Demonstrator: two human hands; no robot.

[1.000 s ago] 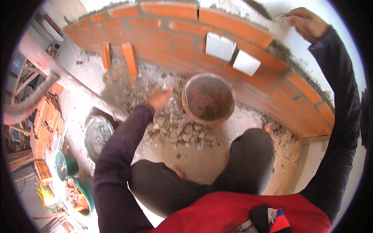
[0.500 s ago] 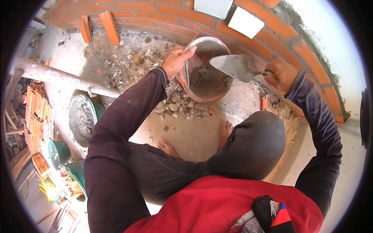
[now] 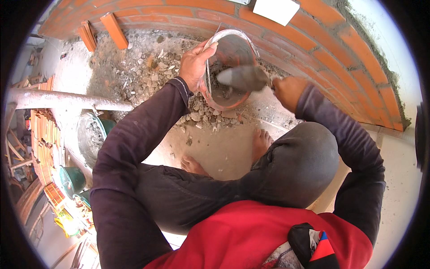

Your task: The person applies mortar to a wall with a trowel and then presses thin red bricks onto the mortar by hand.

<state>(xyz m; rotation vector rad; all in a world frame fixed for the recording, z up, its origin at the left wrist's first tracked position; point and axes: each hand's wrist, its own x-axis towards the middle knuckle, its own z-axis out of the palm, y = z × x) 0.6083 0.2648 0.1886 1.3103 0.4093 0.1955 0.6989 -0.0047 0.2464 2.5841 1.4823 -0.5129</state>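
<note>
My left hand [image 3: 195, 63] is closed on the rim of a round bucket [image 3: 222, 106], which is tilted so that its mouth faces me. Grey mortar [image 3: 215, 74] lies inside it. In my right hand [image 3: 288, 92] is the handle of a trowel [image 3: 244, 77]. The trowel's blade, blurred by motion and smeared with grey, reaches over the bucket's mouth; whether it touches the mortar I cannot tell. Rubble [image 3: 152, 76] lies on the floor just left of the bucket.
A brick wall [image 3: 286, 36] curves behind the bucket, with a white box [image 3: 275, 10] on it. Two loose bricks [image 3: 114, 30] lean at the far left. A pole [image 3: 67, 98], a mortar-filled tub [image 3: 92, 136], a green bucket [image 3: 71, 179] and stacked bricks [image 3: 42, 134] are on the left.
The trowel has swung left and down from the bucket's right edge to over its mouth, my right hand moving left with it. The bucket appears slightly higher and further left in view.
</note>
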